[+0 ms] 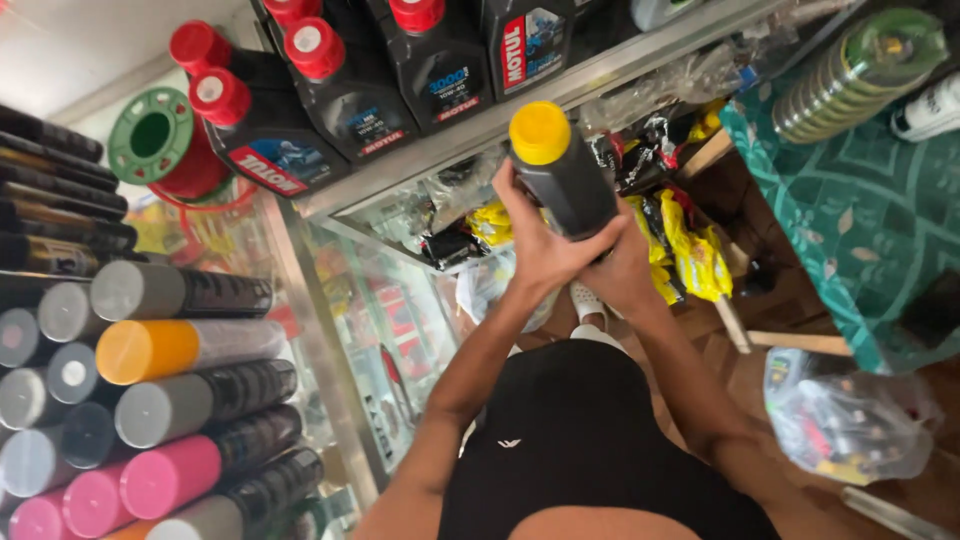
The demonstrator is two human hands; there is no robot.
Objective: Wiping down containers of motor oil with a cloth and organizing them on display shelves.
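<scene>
1. Hidden: lower half of the bottle (pixel 565 175) sits under both hands, so its base does not show; its label cannot be made out.
2. Left hand (pixel 540 250) is closed round the bottle from the left, fingers wrapped over the body.
3. Right hand (pixel 618 268) grips the same bottle from the right and below; its fingertips are tucked behind the bottle, out of sight.
4. Bottle: dark grey-black plastic, yellow cap (pixel 539 132) on, tilted with the cap toward the upper left. It is held in the air in front of the glass counter (pixel 470 140), just below the counter's top edge.
5. Black oil jugs (pixel 350 95) with red caps stand in a row on the counter top; the upper ones are cut off by the frame.
6. Spray cans (pixel 190 400) lie stacked at the left, caps grey, orange and pink; the stack runs off the left and bottom edges.
7. Green reel (pixel 150 135) is behind the jugs.
8. Yellow packets (pixel 690 250) show behind the hands, blurred.
9. Plastic bag (pixel 850 420) lies on the floor at the right, contents unclear.
10. Green tablecloth (pixel 860 210) at the right, cut off.
</scene>
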